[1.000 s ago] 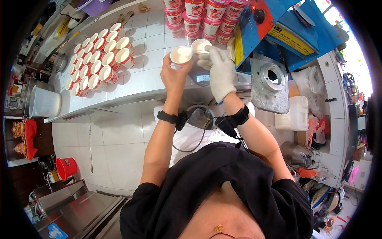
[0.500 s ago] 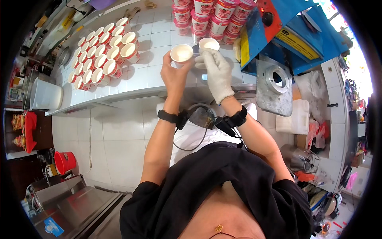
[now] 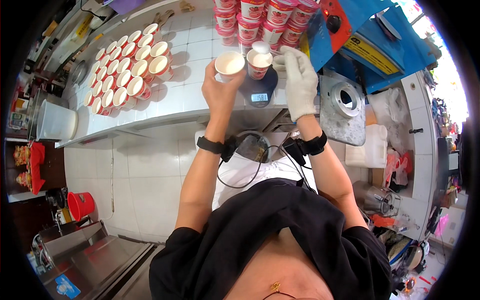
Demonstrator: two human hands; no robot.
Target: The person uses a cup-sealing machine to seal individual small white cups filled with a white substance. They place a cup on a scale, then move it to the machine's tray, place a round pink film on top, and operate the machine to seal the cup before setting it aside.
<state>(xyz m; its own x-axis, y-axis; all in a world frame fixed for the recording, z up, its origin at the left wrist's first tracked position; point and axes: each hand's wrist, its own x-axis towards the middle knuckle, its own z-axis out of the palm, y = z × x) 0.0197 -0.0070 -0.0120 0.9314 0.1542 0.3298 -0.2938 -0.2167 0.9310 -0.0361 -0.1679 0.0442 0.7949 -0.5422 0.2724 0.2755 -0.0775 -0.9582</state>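
Note:
Bare fingers of my left hand (image 3: 219, 97) are closed round a paper cup (image 3: 230, 64) with pale content, raised beside the scale. A dark round kitchen scale (image 3: 268, 86) with a lit display bears a second red-and-white paper cup (image 3: 258, 72). Over that cup's far rim hangs the pale bowl of a spoon (image 3: 260, 47). Its handle runs to the gloved fingertips of my right hand (image 3: 301, 82), which are closed on it. To the left, open paper cups (image 3: 124, 78) with pale content stand in rows on the white tiled counter (image 3: 182, 95).
Behind the scale rise stacks of lidded red-and-white cups (image 3: 248, 27). A blue machine (image 3: 370, 47) with a metal plate (image 3: 345, 100) that has a round hole stands close to my right hand. A white plastic tub (image 3: 57, 120) sits at the counter's left end.
My right hand has moved right from the cup on the scale, uncovering the cup and the lit display. The spoon now shows above the cup. My left hand has barely moved.

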